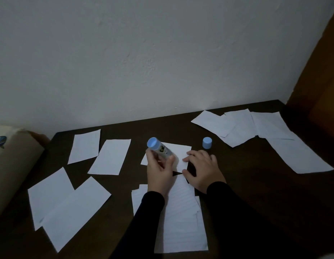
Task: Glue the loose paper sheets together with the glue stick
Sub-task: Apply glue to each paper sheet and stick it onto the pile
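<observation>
The left hand (158,171) is curled round the glue stick (159,148), tilting it so the blue base points up and away from the person while the working end goes down onto the small sheet (178,153) in the middle of the table (237,174). The tip itself is hidden behind the fingers, so whether it is actually touching the paper cannot be told. The right hand (203,171) lies just right of the stick, fingers spread and fairly flat, fingertips pressing on the right edge of that same sheet to pin it.

This looks like the gluing step itself: one sheet held still, glue going on. The cap (207,142) stands upright on the table to the right of the stick, beyond the right hand (so the stick is open and ready).

Nearer the person than the stick, a lined sheet (181,221) lies under both forearms, with other sheets peeking out beneath it. Left of the stick, loose sheets (69,202) are scattered; far right of it, a fanned pile of sheets (255,128) overlaps near the wall (162,53).

Next, by the look of it, she or he will need to spread glue across the pinned sheet, then fetch another sheet and press it squarely on top before the glue dries. The right hand must hold the paper firm, or the thin sheet may drag and wrinkle under the stick.
</observation>
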Demonstrator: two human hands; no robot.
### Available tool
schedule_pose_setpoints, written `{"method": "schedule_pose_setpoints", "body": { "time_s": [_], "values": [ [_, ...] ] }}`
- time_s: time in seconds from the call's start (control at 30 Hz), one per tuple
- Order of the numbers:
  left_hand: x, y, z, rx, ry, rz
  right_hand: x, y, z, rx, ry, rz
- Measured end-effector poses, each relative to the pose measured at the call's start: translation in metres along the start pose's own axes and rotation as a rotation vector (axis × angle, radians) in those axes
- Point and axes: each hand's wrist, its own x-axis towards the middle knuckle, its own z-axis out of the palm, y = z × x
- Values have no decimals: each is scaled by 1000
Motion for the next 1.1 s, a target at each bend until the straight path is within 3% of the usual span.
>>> {"method": "schedule_pose_setpoints", "body": {
  "time_s": [0.17, 0.63, 1.1],
  "values": [
    [-3, 1, 1, 155, -100, 71, -2, -1, -1, 5, 37, -16],
    [-6, 3, 3, 317, -224, 117, 2, -2, -4, -18, -57, 15],
    [12, 32, -7, 593, -409, 62, 1, -7, -8, -54, -83, 43]
  ]
}}
